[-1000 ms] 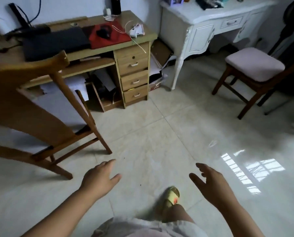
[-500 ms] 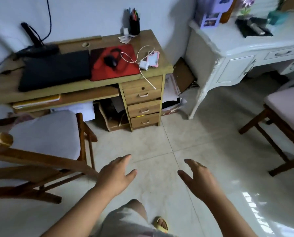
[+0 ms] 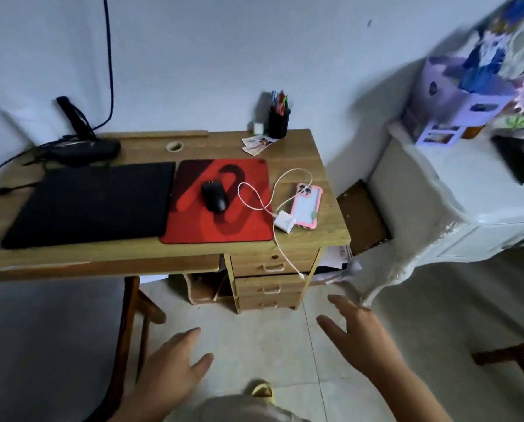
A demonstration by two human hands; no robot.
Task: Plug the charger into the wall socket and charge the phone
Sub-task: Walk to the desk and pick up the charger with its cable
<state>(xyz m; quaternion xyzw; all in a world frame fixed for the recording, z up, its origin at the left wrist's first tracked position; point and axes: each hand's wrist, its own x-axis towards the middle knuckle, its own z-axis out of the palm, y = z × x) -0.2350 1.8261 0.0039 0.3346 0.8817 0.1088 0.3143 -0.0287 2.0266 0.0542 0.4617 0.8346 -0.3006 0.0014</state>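
Observation:
A white charger block (image 3: 284, 220) lies near the right front of a wooden desk (image 3: 321, 166). Its white cable (image 3: 256, 193) loops over a red mouse pad and hangs down past the drawers. A phone in a pink case (image 3: 308, 206) lies face down beside the charger. My left hand (image 3: 175, 365) and my right hand (image 3: 358, 336) hover over the floor in front of the desk, both empty with fingers spread. No wall socket shows in view.
A black mouse (image 3: 214, 196) sits on the red pad (image 3: 193, 214), a black laptop (image 3: 93, 202) to its left. A pen cup (image 3: 278, 123) stands at the back. A chair (image 3: 129, 315) is at left, a white dresser (image 3: 455, 190) at right.
The view has drawn closer to the desk and tilted up. Both hands stay empty and have moved forward toward the drawers. The chair has slid off to the lower left.

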